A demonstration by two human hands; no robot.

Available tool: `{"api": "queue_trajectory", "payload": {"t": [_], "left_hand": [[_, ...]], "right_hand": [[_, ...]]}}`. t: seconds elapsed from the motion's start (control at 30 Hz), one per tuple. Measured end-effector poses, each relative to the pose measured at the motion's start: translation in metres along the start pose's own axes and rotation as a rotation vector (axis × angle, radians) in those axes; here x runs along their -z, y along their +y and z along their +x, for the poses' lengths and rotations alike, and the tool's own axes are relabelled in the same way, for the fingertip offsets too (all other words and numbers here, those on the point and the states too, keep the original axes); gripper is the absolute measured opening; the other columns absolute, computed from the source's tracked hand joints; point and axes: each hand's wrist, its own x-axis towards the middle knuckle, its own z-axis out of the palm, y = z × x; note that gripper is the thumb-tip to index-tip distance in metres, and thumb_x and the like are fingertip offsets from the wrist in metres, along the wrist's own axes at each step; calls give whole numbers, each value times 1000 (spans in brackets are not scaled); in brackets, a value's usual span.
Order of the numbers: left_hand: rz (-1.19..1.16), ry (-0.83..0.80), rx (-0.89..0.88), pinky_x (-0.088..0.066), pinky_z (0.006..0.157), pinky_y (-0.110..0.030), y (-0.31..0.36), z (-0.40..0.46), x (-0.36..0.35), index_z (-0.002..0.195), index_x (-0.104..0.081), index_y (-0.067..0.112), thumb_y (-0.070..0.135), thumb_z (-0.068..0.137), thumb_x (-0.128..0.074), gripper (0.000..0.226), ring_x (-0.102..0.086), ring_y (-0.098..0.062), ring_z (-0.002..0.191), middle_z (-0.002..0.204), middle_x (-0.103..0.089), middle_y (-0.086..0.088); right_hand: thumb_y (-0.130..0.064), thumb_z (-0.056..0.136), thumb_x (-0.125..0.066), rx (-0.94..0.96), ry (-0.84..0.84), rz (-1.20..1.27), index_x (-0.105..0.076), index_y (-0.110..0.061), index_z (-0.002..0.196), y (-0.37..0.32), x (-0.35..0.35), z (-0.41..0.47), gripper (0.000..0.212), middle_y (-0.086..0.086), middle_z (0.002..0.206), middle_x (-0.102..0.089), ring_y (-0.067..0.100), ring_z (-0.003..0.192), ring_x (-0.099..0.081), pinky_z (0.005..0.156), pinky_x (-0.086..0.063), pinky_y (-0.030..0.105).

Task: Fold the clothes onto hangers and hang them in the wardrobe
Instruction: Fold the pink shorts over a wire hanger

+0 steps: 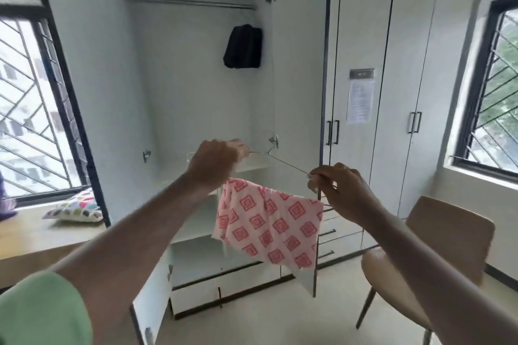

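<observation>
Both hands hold a thin wire hanger [283, 164] out in front of the open wardrobe [196, 70]. The left hand [215, 161] is curled over the hanger's left end, fingers closed round the wire near the hook. The right hand [340, 190] pinches the right end between thumb and fingertips. A pink cloth with red square print [269, 225] hangs folded over the hanger's lower bar, below and between the two hands, its lower corner drooping toward the right.

Above and behind, the wardrobe rail [193, 3] runs across the top of the compartment. A dark garment [243, 46] hangs at its right end, leaving the rail bare to the left. White shelves [196, 221] sit just behind the cloth. A tan chair [420, 258] stands close on the right, a wooden desk [36, 235] with a patterned pillow [74, 209] on the left.
</observation>
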Motion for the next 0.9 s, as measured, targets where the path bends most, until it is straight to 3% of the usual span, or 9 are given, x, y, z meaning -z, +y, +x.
{"api": "queue_trajectory", "payload": {"t": [0.07,0.2,0.3,0.4,0.47,0.53,0.6,0.7,0.9], "left_hand": [[-29,29,47,-54,55,-35,-34,10,-8,87,-70,14,5,91,-64,12,-61,-29,54,75,-64,1],[-72,59,74,-56,62,-36,-90,35,-24,92,-73,14,10,95,-62,12,-63,-30,59,79,-67,1],[-97,89,105,-50,64,-37,-128,57,-41,96,-75,15,15,98,-59,16,-65,-34,66,84,-69,-2],[-134,121,157,-44,62,-35,-164,81,-63,95,-73,14,20,99,-59,16,-65,-35,71,85,-69,-4],[-147,145,208,-47,64,-36,-192,104,-79,96,-73,15,28,98,-62,17,-66,-33,75,87,-72,-3],[-98,158,256,-51,72,-41,-217,128,-94,107,-71,17,37,97,-62,24,-67,-35,83,94,-75,-6],[-72,164,298,-50,79,-44,-242,151,-114,125,-67,19,38,98,-60,33,-67,-39,95,107,-75,-10],[-27,175,311,-51,83,-46,-276,181,-144,137,-58,17,34,100,-57,40,-67,-41,100,119,-72,-11],[79,85,332,-48,69,-38,-350,245,-210,100,-69,13,36,101,-47,32,-65,-33,79,91,-72,-9]], "right_hand": [[-29,103,-50,64,35,-65,-70,-15,94,1,-13,22,26,-12,75,-64,3,75,-55,64,-41,30],[-49,104,-33,76,86,-163,-57,-17,88,4,-38,71,44,-4,59,-58,17,49,-53,45,-44,34],[-50,103,-37,166,176,-97,-61,-16,87,9,-63,112,45,-12,51,-53,11,41,-50,38,-37,27],[-54,105,-37,243,270,4,-66,-14,89,10,-88,158,52,-9,59,-64,11,45,-55,36,-38,25],[-42,105,-45,276,331,33,-69,-8,87,9,-100,197,45,-24,57,-54,-2,48,-56,40,-32,8],[-33,104,-53,271,386,12,-71,-5,86,10,-108,240,39,-25,50,-44,-6,47,-54,41,-29,5],[-29,103,-56,258,406,-31,-73,-7,87,19,-119,290,32,-13,49,-53,3,40,-52,39,-36,12],[-30,103,-55,236,399,-98,-74,-12,88,32,-139,362,30,0,60,-67,10,41,-56,40,-49,36],[-28,105,-54,213,412,-155,-72,-9,84,46,-178,491,34,-2,59,-63,8,42,-54,38,-45,27]]}}
